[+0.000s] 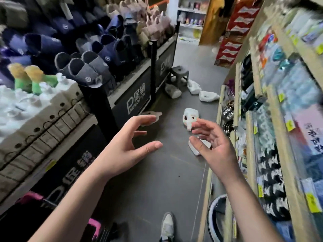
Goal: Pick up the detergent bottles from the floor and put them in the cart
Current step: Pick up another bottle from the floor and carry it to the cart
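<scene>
Several white detergent bottles lie on the grey aisle floor. One bottle [190,118] lies just beyond my right fingertips. Another bottle [194,150] shows partly behind my right hand. A further bottle [151,114] peeks out behind my left fingers. Three more lie farther off: one [173,92], one [194,86] and one [208,96]. My left hand [129,142] and my right hand [212,144] reach forward, fingers spread, holding nothing. The cart [95,224] with pink trim sits at the bottom left, mostly out of frame.
A promotion bin [132,100] heaped with slippers lines the left side. Wooden shelves [272,137] of packaged goods line the right. A small grey stool [179,72] stands down the aisle. My shoe [167,226] is on the floor below.
</scene>
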The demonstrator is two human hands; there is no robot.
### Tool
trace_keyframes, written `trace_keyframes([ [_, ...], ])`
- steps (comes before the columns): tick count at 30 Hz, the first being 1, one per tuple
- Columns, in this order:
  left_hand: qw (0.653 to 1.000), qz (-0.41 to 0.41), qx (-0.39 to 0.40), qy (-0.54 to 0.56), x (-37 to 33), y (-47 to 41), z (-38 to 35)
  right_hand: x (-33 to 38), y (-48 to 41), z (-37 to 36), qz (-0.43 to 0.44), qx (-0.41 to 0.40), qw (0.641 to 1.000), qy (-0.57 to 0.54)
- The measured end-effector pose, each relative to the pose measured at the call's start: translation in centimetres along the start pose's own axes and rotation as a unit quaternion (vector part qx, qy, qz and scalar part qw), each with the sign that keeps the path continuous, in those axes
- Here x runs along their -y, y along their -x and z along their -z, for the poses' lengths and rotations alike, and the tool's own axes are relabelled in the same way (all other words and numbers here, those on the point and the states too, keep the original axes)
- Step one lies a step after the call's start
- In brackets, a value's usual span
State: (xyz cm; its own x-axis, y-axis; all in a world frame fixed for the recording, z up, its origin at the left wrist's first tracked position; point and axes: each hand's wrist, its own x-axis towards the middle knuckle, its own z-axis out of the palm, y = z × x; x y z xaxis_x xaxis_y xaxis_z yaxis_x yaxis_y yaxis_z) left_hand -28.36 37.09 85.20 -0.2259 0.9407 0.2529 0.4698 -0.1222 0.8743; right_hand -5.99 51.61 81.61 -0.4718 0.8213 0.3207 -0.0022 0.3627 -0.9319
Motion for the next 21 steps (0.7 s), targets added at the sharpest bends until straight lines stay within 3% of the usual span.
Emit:
trace_keyframes([
  [12,1.000,0.009,0.025,0.014,2.0,-16.5,-4.9,-6.0,-13.9,8.4,-0.018,-0.043,0.999,-0.023],
  [21,0.992,0.008,0.111,0.059,7.6,-30.2,-9.3,-10.8,-18.3,13.1,-0.091,-0.115,0.989,0.017],
])
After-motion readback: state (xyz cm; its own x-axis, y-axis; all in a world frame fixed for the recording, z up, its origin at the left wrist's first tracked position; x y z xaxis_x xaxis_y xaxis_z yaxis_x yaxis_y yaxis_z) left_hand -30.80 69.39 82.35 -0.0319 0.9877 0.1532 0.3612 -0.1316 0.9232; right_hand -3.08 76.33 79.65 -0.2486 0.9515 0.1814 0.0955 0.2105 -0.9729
